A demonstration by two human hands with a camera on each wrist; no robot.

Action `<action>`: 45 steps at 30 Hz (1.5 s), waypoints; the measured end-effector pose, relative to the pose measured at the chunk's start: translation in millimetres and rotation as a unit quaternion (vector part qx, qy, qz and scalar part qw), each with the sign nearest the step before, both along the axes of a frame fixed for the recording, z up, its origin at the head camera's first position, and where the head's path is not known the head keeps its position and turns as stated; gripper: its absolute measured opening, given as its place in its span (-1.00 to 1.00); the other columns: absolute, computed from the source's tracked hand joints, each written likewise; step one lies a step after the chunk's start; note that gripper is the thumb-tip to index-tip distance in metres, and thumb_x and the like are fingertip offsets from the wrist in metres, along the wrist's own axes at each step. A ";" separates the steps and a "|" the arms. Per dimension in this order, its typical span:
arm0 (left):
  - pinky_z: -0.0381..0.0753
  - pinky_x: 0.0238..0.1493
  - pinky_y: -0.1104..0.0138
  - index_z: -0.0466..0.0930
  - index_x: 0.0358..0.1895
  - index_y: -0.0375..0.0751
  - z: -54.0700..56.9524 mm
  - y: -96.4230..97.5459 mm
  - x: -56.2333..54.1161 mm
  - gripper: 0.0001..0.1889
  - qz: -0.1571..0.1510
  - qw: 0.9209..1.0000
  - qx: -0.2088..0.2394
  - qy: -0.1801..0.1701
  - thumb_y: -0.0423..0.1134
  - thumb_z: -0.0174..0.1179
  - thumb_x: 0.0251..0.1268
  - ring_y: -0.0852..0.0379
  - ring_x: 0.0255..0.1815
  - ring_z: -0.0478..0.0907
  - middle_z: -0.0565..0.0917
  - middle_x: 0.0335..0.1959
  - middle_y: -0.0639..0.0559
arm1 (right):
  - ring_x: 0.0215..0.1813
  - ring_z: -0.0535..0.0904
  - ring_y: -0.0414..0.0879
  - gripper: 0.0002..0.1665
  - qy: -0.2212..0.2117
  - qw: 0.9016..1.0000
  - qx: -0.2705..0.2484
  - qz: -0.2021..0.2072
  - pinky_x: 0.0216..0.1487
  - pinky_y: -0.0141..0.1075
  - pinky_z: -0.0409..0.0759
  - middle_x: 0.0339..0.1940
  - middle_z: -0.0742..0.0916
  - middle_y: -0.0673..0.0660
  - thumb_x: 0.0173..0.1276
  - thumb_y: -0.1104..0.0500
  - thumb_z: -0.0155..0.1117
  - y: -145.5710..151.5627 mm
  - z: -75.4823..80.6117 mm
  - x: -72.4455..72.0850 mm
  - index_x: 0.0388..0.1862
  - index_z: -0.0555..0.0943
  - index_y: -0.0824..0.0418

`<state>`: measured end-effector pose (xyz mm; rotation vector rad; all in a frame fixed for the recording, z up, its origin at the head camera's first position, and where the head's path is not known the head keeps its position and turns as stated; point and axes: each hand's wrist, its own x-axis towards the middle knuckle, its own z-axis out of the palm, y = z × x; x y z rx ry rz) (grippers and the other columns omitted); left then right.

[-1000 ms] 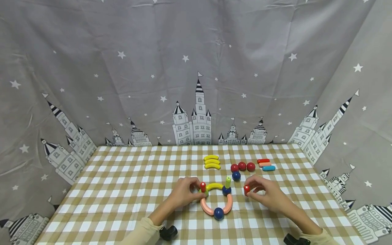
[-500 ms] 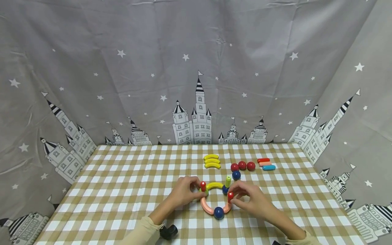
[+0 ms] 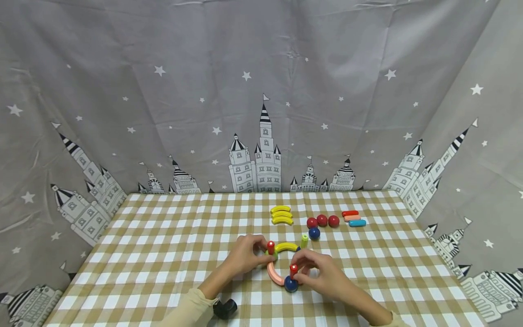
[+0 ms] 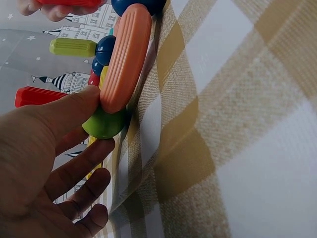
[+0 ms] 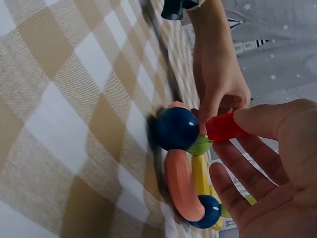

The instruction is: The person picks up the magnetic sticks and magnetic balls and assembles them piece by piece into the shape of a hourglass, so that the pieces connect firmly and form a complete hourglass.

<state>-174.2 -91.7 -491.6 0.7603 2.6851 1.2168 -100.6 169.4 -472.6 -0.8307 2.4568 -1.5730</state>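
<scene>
A ring of magnetic building rods and balls lies on the table. My left hand (image 3: 245, 255) pinches the green ball (image 4: 105, 124) at the ring's left; a red rod (image 3: 271, 248) stands upright on that ball. My right hand (image 3: 323, 276) pinches another red rod (image 5: 225, 127) between thumb and fingers, its end just short of the front blue ball (image 5: 177, 128). Coral curved rods join this ball to both sides; one coral rod (image 5: 182, 183) runs to the rear blue ball (image 5: 208, 212). On that ball stands a light green rod (image 3: 304, 240). A yellow curved rod (image 3: 287, 246) closes the back.
Behind the ring lie several yellow curved rods (image 3: 282, 215). To the right are red balls (image 3: 322, 220), a loose blue ball (image 3: 314, 233), and short red, coral and blue rods (image 3: 357, 223). A checked cloth (image 3: 163, 245) covers the table; a grey printed curtain (image 3: 196, 113) hangs behind.
My right hand has carried the red rod leftward and toward me, from right of the ring to above the front blue ball. My left hand has stayed on the green ball.
</scene>
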 end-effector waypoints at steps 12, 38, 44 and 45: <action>0.44 -0.29 0.37 0.70 -0.36 0.09 -1.4 0.0 -1.2 -0.81 0.001 1.000 0.000 -0.012 -0.08 0.57 0.10 0.15 -0.37 0.52 0.74 -0.39 0.26 | -0.16 0.69 -0.19 -0.71 -0.031 0.999 0.012 -0.007 -0.06 -0.27 0.69 -0.11 0.75 -0.09 0.39 0.20 0.45 -4.4 0.2 4.1 0.04 0.61 0.15; 0.42 -0.31 0.36 0.68 -0.35 0.11 -1.7 -0.4 -1.3 -0.80 0.009 0.999 -0.011 -0.033 -0.05 0.57 0.10 0.16 -0.38 0.49 0.72 -0.37 0.25 | -0.14 0.73 -0.12 -0.68 0.095 0.992 -0.021 -0.075 -0.13 -0.27 0.71 -0.09 0.77 0.17 0.35 0.31 0.44 25.0 10.6 -12.7 0.06 0.64 0.23; 0.42 -0.32 0.36 0.68 -0.35 0.11 -1.6 -0.2 -0.9 -0.79 0.010 0.999 -0.010 -0.033 -0.04 0.57 0.10 0.18 -0.38 0.48 0.72 -0.37 0.25 | -0.14 0.71 -0.10 -0.65 0.120 0.981 0.004 -0.150 -0.15 -0.28 0.71 -0.09 0.76 0.11 0.30 0.34 0.49 37.3 13.7 -25.7 0.03 0.66 0.16; 0.42 -0.32 0.36 0.68 -0.35 0.11 -1.6 -0.2 -0.8 -0.79 0.010 0.999 -0.010 -0.033 -0.04 0.57 0.10 0.18 -0.38 0.48 0.72 -0.37 0.26 | -0.13 0.72 -0.09 -0.64 0.118 0.980 0.009 -0.160 -0.14 -0.28 0.71 -0.08 0.76 0.13 0.28 0.34 0.50 39.0 13.3 -28.1 0.04 0.66 0.17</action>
